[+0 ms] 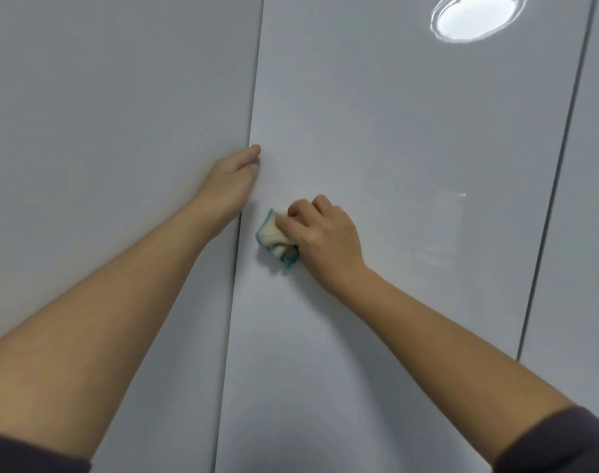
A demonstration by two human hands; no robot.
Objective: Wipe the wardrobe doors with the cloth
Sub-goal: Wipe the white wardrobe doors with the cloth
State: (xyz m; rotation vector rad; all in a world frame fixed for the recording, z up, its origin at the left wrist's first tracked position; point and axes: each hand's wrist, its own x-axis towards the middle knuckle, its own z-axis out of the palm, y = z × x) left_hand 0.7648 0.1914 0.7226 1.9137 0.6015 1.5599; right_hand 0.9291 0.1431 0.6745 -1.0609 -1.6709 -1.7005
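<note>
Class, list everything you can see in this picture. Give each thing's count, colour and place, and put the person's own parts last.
Glossy flat wardrobe doors: three, pale grey, side by side, filling the view.
Round light reflection: one, white, top of the middle door.
Bunched cream cloth with teal edging: one, pressed on the middle door near its left edge.
Dark sleeves: two, bottom corners.
Left hand: one, holding the middle door's left edge, fingers hidden behind it.
Right hand: one, its grip closed on the cloth.

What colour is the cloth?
The cloth is cream with a teal edge, seen in the head view.
</note>
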